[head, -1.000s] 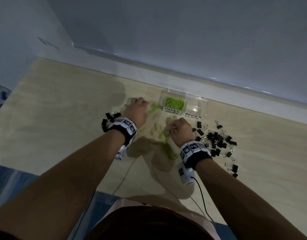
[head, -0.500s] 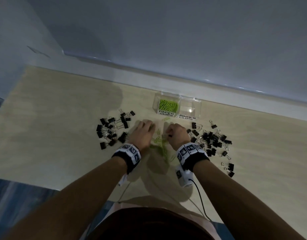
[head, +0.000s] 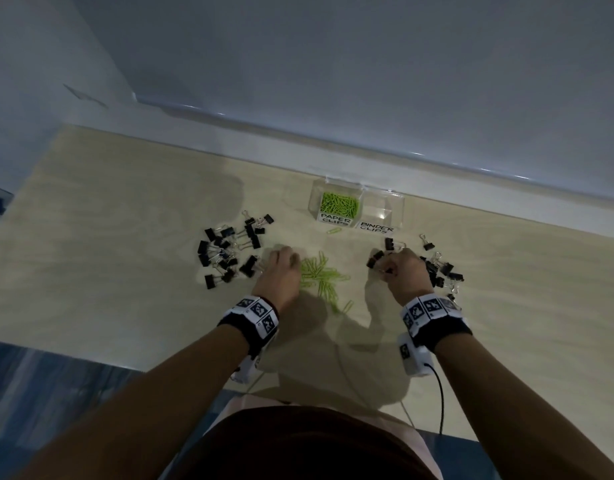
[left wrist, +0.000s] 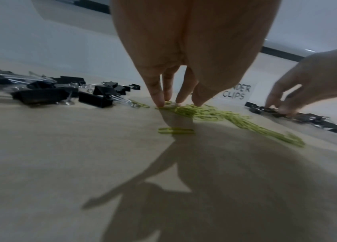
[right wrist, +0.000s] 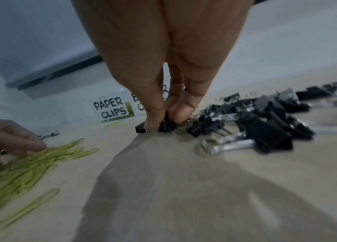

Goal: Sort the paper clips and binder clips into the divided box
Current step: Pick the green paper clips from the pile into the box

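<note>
A clear divided box (head: 399, 209) stands at the table's back; its PAPER CLIPS side (head: 339, 204) holds green clips, and its BINDER CLIPS side (head: 378, 213) looks bare. Loose green paper clips (head: 324, 277) lie in a heap at the middle. My left hand (head: 288, 259) has its straight fingertips (left wrist: 160, 102) down on the heap's left edge (left wrist: 186, 110). To the right, my right hand (head: 385, 268) pinches a black binder clip (right wrist: 164, 125) between thumb and fingers at the near-left edge of the right binder clip pile (right wrist: 262, 124).
A second pile of black binder clips (head: 229, 252) lies left of my left hand. One stray paper clip (head: 334, 231) lies just before the box. A white ledge (head: 333, 150) and wall run behind the box. A black cable (head: 441, 393) hangs from my right wrist.
Both hands were together over the paper clip heap; my right hand has moved right onto the binder clip pile and pinched a clip. My left hand stays at the heap.
</note>
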Demonstrator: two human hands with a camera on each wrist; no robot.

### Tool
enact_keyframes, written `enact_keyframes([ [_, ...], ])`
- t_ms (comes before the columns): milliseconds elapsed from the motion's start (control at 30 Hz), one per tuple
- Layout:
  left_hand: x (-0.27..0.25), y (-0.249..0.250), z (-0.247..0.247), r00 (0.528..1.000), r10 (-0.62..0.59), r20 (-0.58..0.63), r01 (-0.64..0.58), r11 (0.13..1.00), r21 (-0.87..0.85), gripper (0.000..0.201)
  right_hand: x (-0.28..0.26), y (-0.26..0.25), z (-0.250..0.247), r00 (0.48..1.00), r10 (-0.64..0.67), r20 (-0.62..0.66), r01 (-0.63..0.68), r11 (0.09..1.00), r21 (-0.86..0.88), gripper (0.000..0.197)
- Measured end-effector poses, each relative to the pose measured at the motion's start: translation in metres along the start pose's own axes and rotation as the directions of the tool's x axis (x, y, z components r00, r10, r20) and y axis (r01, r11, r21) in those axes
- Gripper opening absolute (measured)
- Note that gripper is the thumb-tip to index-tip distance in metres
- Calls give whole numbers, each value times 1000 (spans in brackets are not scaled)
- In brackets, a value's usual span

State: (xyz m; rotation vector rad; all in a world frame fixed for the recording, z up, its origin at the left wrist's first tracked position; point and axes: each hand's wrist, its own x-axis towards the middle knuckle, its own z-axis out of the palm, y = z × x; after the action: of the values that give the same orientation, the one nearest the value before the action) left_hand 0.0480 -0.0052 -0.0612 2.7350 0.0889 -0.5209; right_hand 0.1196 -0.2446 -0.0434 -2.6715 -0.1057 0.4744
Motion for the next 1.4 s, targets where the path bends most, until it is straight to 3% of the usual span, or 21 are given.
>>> enact_keyframes([
  [67,-4,5,0,993,75,92,-70,996,-57,35,4,-8,-4,999,-46,7,46,999,-28,14],
  [133,-12,4,-1,988,146,57,-143,988,-60,37,9,-24,-5,993,-118,-11,117,992,-47,14],
  [200,-15,-6,4,998,58,36,-51,984,-169,46,13,-45,-3,983,-181,7,182,980,-75,22],
  [333,-18,-24,14,999,-27,-35,27,1000,-10,62,14,-79,14,940,-276,198,307,941,-144,41],
  [433,-17,-20,18,997,36,-62,-36,999,2,59,0,-88,35,906,-346,243,396,895,-204,35],
  [533,-17,-18,21,991,97,-93,-105,991,-88,33,-22,-80,53,887,-384,257,433,885,-172,50],
  [600,-18,-18,20,987,158,-27,-160,975,-156,30,-39,-66,59,865,-446,230,480,870,-118,53],
  [667,-20,-20,19,967,255,-4,-254,960,-122,59,-50,-50,60,871,-467,153,481,873,-74,51],
  [700,-23,-21,16,973,232,-16,-232,963,-135,69,-54,-42,58,890,-440,123,449,891,-61,53],
  [867,-20,-9,9,993,113,21,-110,990,-82,73,-53,-32,52,946,-285,151,304,946,-115,91],
  [933,-13,1,8,992,121,29,-118,990,-80,68,-49,-40,54,944,-299,140,315,942,-113,88],
  [1133,-1,28,1,978,201,56,-196,977,-80,26,-41,-59,49,937,-292,194,305,952,-40,47],
  [1300,3,26,-3,974,215,67,-214,977,-25,21,-40,-47,41,957,-268,112,263,963,64,49],
  [1400,5,23,-9,976,210,62,-207,976,-62,20,-38,-34,38,982,-188,37,179,970,163,33],
])
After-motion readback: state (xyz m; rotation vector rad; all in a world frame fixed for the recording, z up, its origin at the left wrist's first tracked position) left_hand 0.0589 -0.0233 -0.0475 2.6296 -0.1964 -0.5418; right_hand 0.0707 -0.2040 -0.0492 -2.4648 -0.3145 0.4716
